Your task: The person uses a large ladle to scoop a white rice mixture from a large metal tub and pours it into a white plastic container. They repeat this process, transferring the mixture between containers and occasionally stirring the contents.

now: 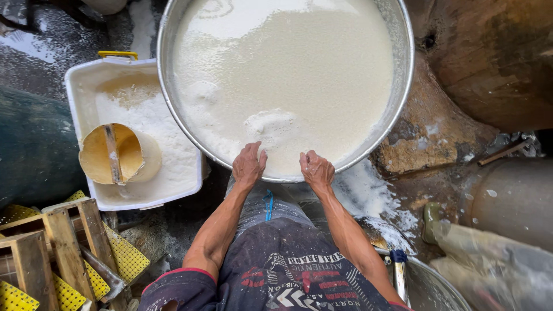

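Note:
A large round metal basin [406,69] fills the upper middle of the view, full of pale creamy, foamy liquid [288,75]. My left hand [248,165] rests on the basin's near rim, fingers curled over the edge and close to the liquid. A little to the right, my right hand [316,170] grips the same near rim with bent fingers. Both forearms reach up from my dark printed shirt at the bottom of the view.
A white rectangular tub [78,86] of white foamy liquid stands to the left, with a tan wooden scoop [112,154] in it. Wooden frames [63,245] and yellow perforated mats [128,256] lie lower left. Another metal basin rim [438,282] shows lower right. Wet ground surrounds them.

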